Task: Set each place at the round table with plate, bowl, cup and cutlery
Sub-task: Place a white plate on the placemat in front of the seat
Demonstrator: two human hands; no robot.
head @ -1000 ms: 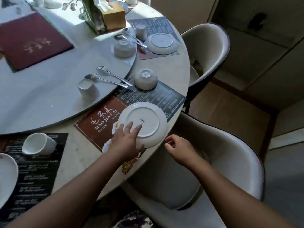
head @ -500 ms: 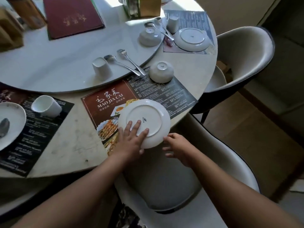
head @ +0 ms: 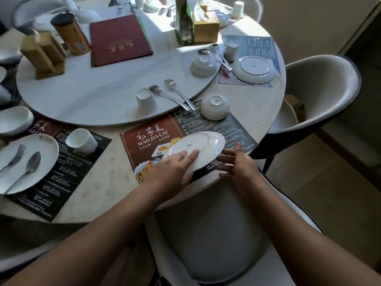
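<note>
Our left hand [head: 171,169] pinches a smooth round plate [head: 199,144] over the stone table [head: 99,182]. Our right hand [head: 237,165], just beside it, is spread wide.

Clearly seen: three plates [head: 204,145] [head: 45,149] [head: 254,69], three bowls [head: 215,107] [head: 203,67] [head: 14,120], four cups [head: 145,101] [head: 82,140] [head: 231,50] [head: 238,9], three placemats [head: 144,137] [head: 61,182] [head: 253,43], one red menu [head: 120,39], two hands [head: 171,170] [head: 237,164]

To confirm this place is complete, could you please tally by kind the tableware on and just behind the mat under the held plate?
plate: 1
bowl: 1
cup: 1
fork: 1
spoon: 1
Total: 5
</note>
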